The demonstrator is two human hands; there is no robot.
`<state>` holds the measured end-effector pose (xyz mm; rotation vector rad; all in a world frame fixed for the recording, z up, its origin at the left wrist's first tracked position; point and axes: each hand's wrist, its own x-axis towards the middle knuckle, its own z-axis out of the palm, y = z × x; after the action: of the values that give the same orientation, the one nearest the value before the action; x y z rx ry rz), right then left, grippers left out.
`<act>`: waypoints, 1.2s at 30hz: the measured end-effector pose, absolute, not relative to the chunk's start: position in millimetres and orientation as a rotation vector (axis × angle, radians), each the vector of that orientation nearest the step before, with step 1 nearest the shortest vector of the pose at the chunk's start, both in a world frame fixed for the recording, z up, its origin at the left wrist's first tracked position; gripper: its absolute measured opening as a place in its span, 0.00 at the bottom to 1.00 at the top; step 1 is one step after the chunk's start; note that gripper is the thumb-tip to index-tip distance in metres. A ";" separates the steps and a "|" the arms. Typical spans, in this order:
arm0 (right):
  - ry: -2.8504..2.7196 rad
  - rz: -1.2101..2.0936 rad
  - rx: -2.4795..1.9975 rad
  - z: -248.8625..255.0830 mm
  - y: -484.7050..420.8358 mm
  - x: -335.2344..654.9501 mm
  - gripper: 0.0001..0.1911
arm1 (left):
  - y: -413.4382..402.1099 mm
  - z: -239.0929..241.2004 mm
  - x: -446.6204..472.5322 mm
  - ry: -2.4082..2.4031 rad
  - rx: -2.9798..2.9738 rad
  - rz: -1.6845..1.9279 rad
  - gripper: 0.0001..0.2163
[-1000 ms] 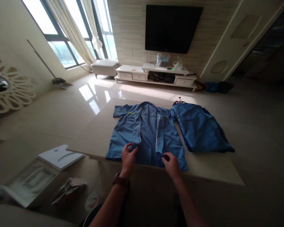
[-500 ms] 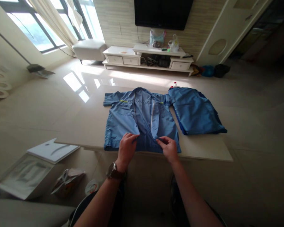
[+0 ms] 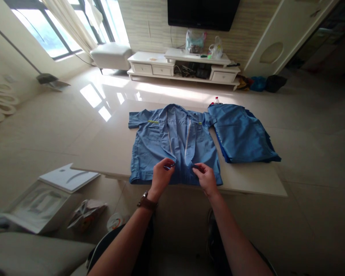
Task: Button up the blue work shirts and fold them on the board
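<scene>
A blue short-sleeved shirt (image 3: pixel 149 149) lies front-up on the pale table (image 3: pixel 109 149), its front partly open. My left hand (image 3: pixel 161 177) pinches the lower edge of the shirt's left front panel. My right hand (image 3: pixel 206 177) pinches the lower edge of the right front panel. Both edges sit close together near the hem. A watch is on my left wrist. To the right lies a pile of folded blue garments (image 3: pixel 241 134), touching the shirt's sleeve.
A small bottle (image 3: pixel 216 100) stands behind the folded pile. On the floor at left lie an open white box (image 3: pixel 43 199) and a crumpled bag (image 3: pixel 86 214). A white TV cabinet (image 3: pixel 184 67) and an ottoman (image 3: pixel 110 55) stand at the far wall.
My hands have drawn the two front panels of the shirt inward, so the opening near the hem has narrowed. The view has tilted down.
</scene>
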<state>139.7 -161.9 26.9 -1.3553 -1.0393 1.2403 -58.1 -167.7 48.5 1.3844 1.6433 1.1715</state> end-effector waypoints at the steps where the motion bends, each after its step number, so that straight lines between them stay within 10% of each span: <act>1: -1.055 1.227 -1.363 26.6 -161.7 140.9 0.16 | -166.7 47.8 -57.5 1.649 1.402 1.151 0.07; 18: -1.382 0.991 -1.421 38.1 -174.9 137.7 0.12 | -173.7 37.4 -42.0 1.327 2.396 0.815 0.16; 36: -1.483 0.885 -1.420 41.8 -177.1 130.1 0.09 | -175.7 42.4 -30.6 1.520 1.837 0.993 0.12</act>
<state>130.1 -177.1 41.8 -1.4198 -1.4827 0.8851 -30.6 -175.7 42.4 1.8366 1.5204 0.9933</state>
